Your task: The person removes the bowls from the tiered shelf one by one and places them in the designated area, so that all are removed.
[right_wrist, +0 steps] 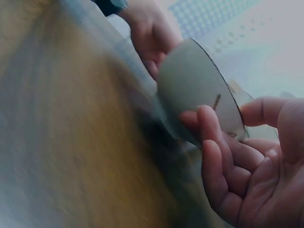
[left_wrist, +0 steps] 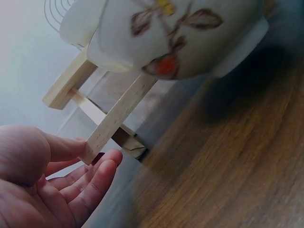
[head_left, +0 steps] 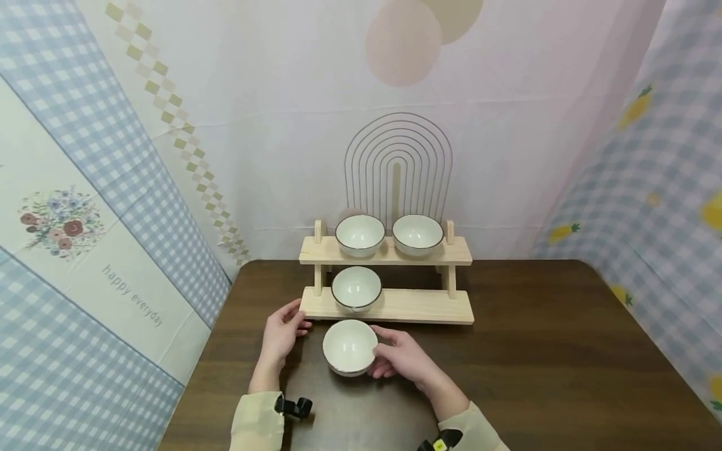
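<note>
My right hand point(head_left: 405, 358) holds a white bowl point(head_left: 350, 346) by its right side, thumb at the dark rim and fingers against the outer wall. Brown leaves and a red flower decorate that bowl point(left_wrist: 190, 42) in the left wrist view, where its foot hangs above the table. At the left end of a two-tier wooden rack point(head_left: 429, 305), my left hand point(head_left: 280, 332) pinches the lower board, thumb on top and fingertips beneath. Another bowl point(head_left: 356, 288) sits on the left half of that lower tier, just beyond the held one.
Two more white bowls, a left one point(head_left: 360, 233) and a right one point(head_left: 418, 233), stand side by side on the upper tier. The brown wooden table point(head_left: 536, 338) extends to both sides. Patterned cloth point(head_left: 282, 156) hangs behind and at the sides.
</note>
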### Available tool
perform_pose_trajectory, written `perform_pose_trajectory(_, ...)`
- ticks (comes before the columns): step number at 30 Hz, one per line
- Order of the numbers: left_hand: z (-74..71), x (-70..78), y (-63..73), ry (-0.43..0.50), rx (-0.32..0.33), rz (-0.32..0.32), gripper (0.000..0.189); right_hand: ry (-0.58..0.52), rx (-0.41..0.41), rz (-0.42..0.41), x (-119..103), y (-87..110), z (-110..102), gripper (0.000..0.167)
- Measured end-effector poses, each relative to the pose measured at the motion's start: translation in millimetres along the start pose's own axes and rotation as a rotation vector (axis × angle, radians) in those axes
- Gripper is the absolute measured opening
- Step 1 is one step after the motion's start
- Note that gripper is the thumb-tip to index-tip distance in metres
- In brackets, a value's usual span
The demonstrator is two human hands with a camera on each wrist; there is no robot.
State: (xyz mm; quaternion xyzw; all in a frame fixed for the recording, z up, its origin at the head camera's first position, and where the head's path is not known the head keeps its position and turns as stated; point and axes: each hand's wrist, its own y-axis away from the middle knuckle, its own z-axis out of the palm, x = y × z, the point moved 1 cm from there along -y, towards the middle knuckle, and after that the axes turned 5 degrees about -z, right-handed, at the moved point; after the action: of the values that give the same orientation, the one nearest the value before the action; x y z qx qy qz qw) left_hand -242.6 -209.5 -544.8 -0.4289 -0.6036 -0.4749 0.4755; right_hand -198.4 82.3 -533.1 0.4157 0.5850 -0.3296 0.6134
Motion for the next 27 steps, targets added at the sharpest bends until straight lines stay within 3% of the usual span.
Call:
perform_pose_trajectory(15,-0.8,-4.2,3.9,-0.004,0.005,0.008,0.043,-0.063,0.096,0.003,7.3,3.1,39.2,0.075)
perform_pose_trajectory(27,1.3,-4.3,-0.5,0.015,0.013,0.007,0.042,-0.062,0.105,-0.012,7.3,2.8,49.0,0.076)
